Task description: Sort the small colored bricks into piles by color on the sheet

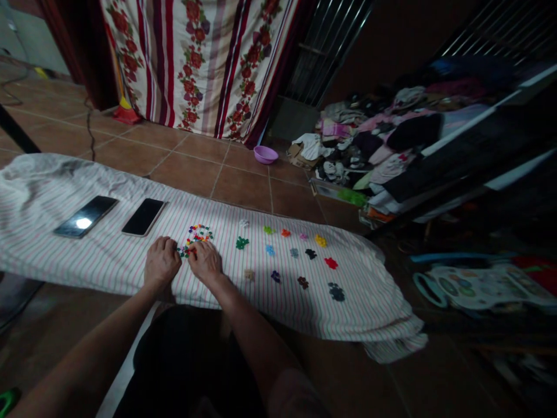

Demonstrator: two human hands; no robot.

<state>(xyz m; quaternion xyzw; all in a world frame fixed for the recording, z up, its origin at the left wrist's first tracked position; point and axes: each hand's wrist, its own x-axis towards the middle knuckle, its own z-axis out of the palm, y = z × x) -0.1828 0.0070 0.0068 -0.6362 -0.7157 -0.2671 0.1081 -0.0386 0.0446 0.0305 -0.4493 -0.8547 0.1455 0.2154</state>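
Mixed small coloured pieces (200,233) lie in a loose ring on a striped cloth. Just below them, my left hand (162,260) rests on the cloth with bent fingers, its fingertips at the left edge of a few more pieces. From the right, my right hand (205,259) meets the same pieces, thumb and fingers pressed together; whatever they hold is too small to make out. Further right, little piles sorted by colour sit in rows, among them a green pile (242,242), a yellow pile (321,240), a red pile (331,263) and a dark grey pile (336,291).
Two phones lie on the cloth at the left, one with a glare spot (86,217), the other dark (143,217). Beyond the cloth (209,296) are a purple basin (265,154), a floral curtain (195,64) and heaped clothes (369,133) on the floor.
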